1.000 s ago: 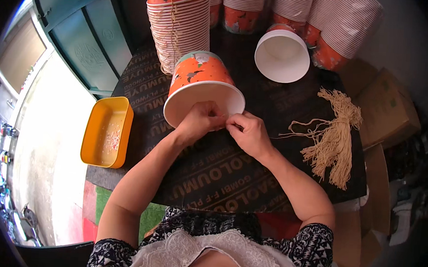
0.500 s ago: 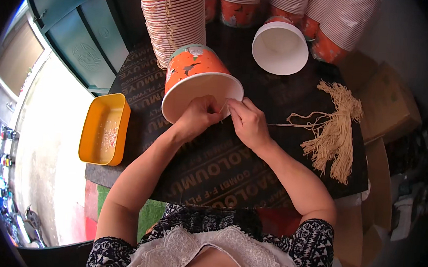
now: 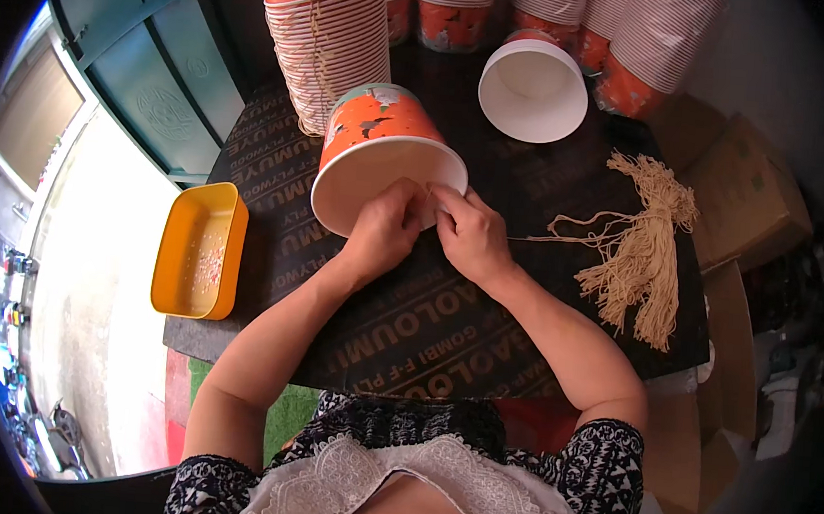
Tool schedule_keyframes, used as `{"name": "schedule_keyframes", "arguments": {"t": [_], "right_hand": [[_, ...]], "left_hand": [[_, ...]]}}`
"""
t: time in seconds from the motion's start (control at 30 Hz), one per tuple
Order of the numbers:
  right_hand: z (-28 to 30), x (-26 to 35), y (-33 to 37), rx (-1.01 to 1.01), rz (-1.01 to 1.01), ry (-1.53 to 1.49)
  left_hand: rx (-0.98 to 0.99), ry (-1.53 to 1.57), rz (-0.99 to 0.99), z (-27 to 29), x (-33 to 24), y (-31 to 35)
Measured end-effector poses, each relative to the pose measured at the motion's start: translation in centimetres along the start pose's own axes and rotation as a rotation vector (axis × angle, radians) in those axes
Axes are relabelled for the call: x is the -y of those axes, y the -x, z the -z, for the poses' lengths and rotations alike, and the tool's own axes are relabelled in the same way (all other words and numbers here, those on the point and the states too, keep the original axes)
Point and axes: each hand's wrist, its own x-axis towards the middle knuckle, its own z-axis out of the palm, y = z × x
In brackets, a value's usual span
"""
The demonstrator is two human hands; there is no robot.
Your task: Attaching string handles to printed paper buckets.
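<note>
An orange patterned paper bucket (image 3: 383, 126) lies tilted on the table, its white-rimmed mouth facing me. Both my hands work close together at the lower right of that rim. With fingers pinched, my left hand (image 3: 385, 231) reaches into the mouth and grips a string whose end is mostly hidden by the fingers. My right hand (image 3: 476, 235) pinches the same string at the rim, thumb and forefinger pressed together. From behind the right hand a thin beige strand runs right toward a bundle of string (image 3: 649, 259) on the table.
A tall stack of orange buckets (image 3: 331, 51) with strings along its side stands behind. Another bucket (image 3: 533, 92) lies mouth-forward at back right, before wrapped stacks (image 3: 453, 7). At the table's left edge sits a yellow tub (image 3: 169, 250) with small coloured bits. Cardboard boxes (image 3: 751, 195) stand right.
My left hand has shifted slightly upward and further into the bucket's mouth. My right fingers have closed in toward the left ones. The view has drifted a little.
</note>
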Motion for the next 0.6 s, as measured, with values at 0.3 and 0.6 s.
{"name": "schedule_keyframes", "arguments": {"t": [0.3,0.6], "right_hand": [[-0.3,-1.0,0.2,0.042,-0.01,0.009],[-0.2,-1.1,0.1,0.043,0.023,-0.036]], "left_hand": [[-0.004,-0.172,-0.092,0.0,0.3,0.1],[0.013,-0.125,-0.106,0.0,0.7,0.0]]}}
